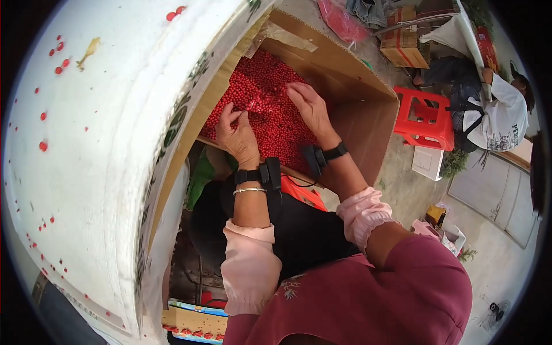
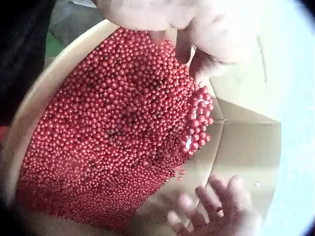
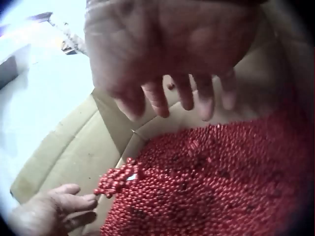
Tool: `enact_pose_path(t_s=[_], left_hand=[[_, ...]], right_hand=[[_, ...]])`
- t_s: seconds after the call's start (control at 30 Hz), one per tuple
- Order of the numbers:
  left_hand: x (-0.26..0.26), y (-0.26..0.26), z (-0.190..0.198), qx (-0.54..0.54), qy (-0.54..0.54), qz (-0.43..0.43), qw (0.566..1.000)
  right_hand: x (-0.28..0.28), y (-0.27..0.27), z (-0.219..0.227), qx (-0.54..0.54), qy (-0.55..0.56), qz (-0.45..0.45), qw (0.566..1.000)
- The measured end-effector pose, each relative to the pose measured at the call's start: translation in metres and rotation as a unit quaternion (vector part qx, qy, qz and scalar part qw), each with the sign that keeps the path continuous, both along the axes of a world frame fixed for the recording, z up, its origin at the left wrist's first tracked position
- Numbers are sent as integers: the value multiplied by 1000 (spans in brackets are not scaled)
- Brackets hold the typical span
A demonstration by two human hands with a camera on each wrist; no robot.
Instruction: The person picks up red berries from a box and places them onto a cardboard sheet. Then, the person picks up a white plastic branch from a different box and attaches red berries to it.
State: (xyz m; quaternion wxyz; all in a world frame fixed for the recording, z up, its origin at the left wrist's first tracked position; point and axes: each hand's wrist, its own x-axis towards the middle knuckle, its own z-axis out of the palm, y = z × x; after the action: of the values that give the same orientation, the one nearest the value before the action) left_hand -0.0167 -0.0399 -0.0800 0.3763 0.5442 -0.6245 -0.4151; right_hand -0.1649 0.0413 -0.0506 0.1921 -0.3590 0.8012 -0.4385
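Red berries (image 1: pixel 270 138) lie heaped in a cardboard box (image 1: pixel 363 129), and over them the left hand (image 1: pixel 237 138) has its grip pinched on the end of a small berry cluster (image 2: pixel 200 117). The right hand (image 1: pixel 311 108) hovers across from it, its grip relaxed, fingers apart and extended.
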Motion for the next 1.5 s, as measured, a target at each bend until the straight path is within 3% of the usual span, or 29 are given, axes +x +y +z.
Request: enact_pose_path(t_s=[0.03, 0.1, 0.27, 0.3, 0.37, 0.53, 0.8, 0.9, 1.07, 1.2, 1.23, 1.27, 1.3, 1.33, 1.4, 1.43, 1.5], left_hand=[[2, 1, 2, 20, 16, 6, 1000], [8, 2, 10, 54, 47, 18, 997], [20, 11, 39, 50, 106, 19, 993], [19, 14, 51, -42, 13, 10, 999], [17, 22, 72, -223, -171, -6, 960], [9, 32, 123, -394, -227, -89, 886], [5, 57, 157, -351, -154, 21, 923], [-1, 60, 168, -159, 69, 65, 983], [-3, 66, 179, -127, 120, 88, 981], [9, 64, 172, -108, 141, 77, 981], [17, 66, 172, -86, 159, 94, 979], [26, 72, 180, -16, 256, 109, 960], [43, 78, 191, -59, 175, 117, 976], [60, 83, 200, -78, 180, 142, 970], [99, 95, 209, -57, 282, 182, 940], [126, 99, 213, -64, 329, 196, 921], [186, 119, 227, -101, 301, 289, 903]], right_hand=[[-1, 11, 1, -6, -1, 2, 1000], [2, 34, 13, 163, 190, 11, 968], [4, 72, 62, 161, 177, 25, 971], [5, 80, 72, 177, 182, 45, 966], [5, 96, 88, 210, 194, 81, 955], [0, 137, 97, 196, 225, 80, 951], [4, 160, 104, 67, 223, 49, 971], [1, 161, 109, 47, 234, 54, 970], [2, 165, 113, 72, 212, 80, 971], [-6, 162, 92, 27, 264, 99, 959], [-6, 160, 95, 13, 258, 116, 959], [-6, 157, 95, 40, 256, 136, 956], [-11, 158, 86, 33, 272, 165, 947], [-18, 153, 77, 39, 294, 197, 934], [-24, 146, 70, 51, 211, 239, 946], [-25, 137, 72, 57, 228, 273, 933], [-38, 120, 69, 46, 281, 339, 897]])
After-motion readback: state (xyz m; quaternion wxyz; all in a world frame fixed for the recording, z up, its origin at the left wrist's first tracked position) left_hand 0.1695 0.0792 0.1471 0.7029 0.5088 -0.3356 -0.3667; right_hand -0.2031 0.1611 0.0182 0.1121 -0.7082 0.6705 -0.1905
